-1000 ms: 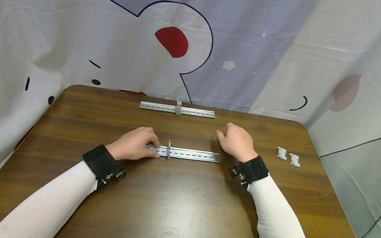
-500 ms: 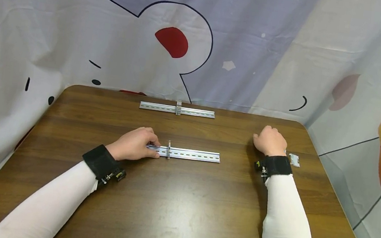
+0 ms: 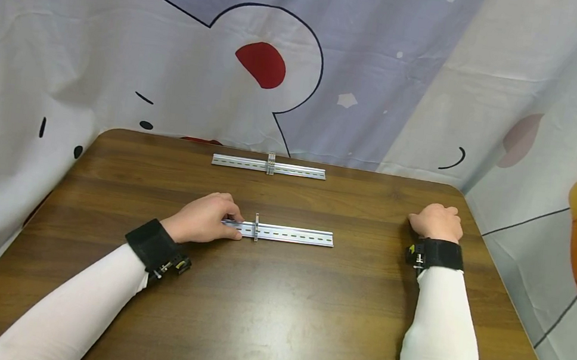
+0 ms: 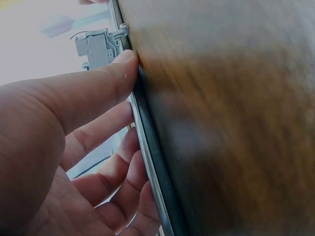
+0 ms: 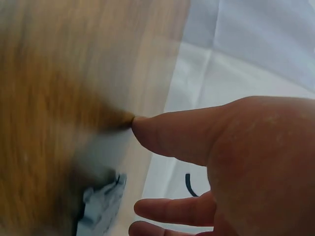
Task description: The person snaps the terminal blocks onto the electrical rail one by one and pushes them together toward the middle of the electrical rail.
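Brown wood-grain surface [image 3: 260, 321], printed curtain [image 3: 163, 56] behind and along R. side. Near rail [image 3: 295, 235], slotted metal, at approx. mid-surface, running L. to R.; one gray module [image 3: 256, 228] set upright across it, L. of ctr. L. hand [image 3: 203, 217] clamped on near rail at L. end, thumb on near edge, fingers on far side; module just beyond thumb tip per L. wrist view. R. hand [image 3: 437, 222] well apart from L., at R. part of surface nr. edge; thumb and fingers extended, w/ gap between. Gray-white piece [image 5: 102, 206] just beside R. fingertips in R. wrist view, partly cut off, blurred; contact can't be told. Far rail [image 3: 297, 170], similar type, nr. back edge, approx. parallel, w/ module cluster [image 3: 270, 164] abt. mid-length. Black band [image 3: 444, 254] on R. wrist.
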Motion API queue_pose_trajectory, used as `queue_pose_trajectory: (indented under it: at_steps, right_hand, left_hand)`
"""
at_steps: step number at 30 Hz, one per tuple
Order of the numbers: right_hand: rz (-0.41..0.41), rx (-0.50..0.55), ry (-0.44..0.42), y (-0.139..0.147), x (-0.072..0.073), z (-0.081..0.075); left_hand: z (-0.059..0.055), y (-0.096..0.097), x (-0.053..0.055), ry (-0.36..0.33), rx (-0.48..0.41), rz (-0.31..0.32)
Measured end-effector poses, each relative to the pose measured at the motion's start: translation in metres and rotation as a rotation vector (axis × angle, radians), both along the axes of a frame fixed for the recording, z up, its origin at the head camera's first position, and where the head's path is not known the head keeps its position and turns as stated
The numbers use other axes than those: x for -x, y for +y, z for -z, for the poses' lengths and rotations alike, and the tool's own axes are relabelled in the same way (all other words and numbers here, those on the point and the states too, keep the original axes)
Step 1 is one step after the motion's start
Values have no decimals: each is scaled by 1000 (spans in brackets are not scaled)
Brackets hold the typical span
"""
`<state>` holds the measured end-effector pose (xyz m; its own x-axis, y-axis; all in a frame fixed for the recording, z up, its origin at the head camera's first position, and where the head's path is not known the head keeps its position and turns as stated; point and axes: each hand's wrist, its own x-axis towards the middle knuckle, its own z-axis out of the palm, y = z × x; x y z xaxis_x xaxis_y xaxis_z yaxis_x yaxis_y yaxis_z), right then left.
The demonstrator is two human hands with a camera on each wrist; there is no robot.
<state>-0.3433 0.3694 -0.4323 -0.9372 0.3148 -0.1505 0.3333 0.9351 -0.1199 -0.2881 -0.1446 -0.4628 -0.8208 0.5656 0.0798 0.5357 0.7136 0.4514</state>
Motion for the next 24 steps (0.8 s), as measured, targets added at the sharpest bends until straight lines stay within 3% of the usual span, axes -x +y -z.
queue_pose_trajectory:
  at_steps: [11,24]
  right_hand:
    - [1,-7,-72,14,-4,0]
    - [32,14,-42,14,-2,0]
  left_hand:
    - [-1,0,-1,-12,-6,-4]
    - [-1,0,-2,-24,-9,-7]
